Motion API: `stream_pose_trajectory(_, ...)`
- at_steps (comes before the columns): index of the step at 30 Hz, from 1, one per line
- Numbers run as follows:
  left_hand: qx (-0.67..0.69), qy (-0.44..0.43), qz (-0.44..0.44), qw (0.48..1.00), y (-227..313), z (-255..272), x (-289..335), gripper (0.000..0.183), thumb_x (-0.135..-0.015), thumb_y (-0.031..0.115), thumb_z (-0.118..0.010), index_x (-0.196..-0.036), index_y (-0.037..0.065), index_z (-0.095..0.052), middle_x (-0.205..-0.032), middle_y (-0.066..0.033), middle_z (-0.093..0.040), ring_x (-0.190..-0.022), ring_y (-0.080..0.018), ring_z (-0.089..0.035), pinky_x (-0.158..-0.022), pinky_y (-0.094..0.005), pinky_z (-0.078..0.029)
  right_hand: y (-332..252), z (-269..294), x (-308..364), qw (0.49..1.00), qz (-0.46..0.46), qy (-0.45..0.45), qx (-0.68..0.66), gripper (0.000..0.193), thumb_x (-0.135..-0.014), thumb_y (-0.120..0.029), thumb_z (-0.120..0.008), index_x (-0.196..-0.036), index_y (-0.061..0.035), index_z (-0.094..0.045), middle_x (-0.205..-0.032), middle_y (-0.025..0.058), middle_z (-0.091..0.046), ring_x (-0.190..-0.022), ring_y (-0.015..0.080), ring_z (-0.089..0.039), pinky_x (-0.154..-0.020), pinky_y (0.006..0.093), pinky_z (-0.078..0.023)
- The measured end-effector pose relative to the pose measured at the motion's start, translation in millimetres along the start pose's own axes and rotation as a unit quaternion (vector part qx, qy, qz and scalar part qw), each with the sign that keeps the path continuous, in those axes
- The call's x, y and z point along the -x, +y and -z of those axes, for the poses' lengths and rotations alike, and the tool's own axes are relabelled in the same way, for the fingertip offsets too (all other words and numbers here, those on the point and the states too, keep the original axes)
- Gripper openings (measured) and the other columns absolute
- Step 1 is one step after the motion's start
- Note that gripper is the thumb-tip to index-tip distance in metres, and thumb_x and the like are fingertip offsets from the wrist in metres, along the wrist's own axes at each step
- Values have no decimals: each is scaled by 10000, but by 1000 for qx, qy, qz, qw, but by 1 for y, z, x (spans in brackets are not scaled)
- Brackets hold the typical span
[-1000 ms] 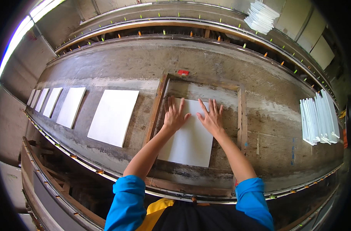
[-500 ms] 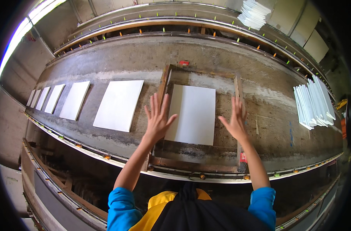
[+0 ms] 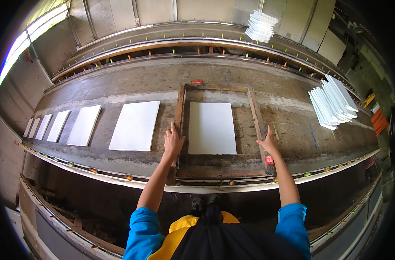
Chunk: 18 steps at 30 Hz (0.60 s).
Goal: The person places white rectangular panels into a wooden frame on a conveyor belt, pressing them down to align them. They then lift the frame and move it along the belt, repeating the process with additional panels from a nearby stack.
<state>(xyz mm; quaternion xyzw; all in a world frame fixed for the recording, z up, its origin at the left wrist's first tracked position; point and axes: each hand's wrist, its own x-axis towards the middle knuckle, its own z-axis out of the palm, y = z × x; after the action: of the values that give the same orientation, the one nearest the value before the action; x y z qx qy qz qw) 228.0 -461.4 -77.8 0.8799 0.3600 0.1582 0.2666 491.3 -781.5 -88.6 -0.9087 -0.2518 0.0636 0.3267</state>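
Note:
A rectangular wooden frame point(image 3: 179, 110) lies on the long worktable, around a single white rectangular panel point(image 3: 212, 128). My left hand point(image 3: 173, 142) is closed on the frame's left rail, its index finger pointing along the wood. On the opposite side, my right hand point(image 3: 269, 142) grips the right rail, thumb on the inner side and fingers on the outer side. Neither hand touches the panel. Just below my right hand, a red tag point(image 3: 269, 160) sits near the frame's near right corner.
More white panels, such as the nearest one point(image 3: 134, 125), lie in a row to the left. A leaning white stack point(image 3: 333, 102) stands at the table's right, another point(image 3: 261, 26) on the far table. Small orange and green pegs line the near edge point(image 3: 232, 183). A red piece point(image 3: 198, 81) lies beyond the frame.
Both hands came down from hovering open beside the panel and closed on the frame's side rails. My view tilted up and shifted, showing more of the far wall.

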Motion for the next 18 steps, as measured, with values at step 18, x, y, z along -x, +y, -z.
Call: stream_pose_trajectory(18, 98, 96, 4, 991, 55, 30, -22, 559, -702, 195, -612, -1189, 10, -411, -998, -285, -494, -947, -415, -499, -835, -427, -413, -52, 98, -36, 987, -87, -41, -125, 824, -610, -84, -643, -1327, 4, -247, -1306, 213, -346, -1173, 282, -389, -929, 332, -336)
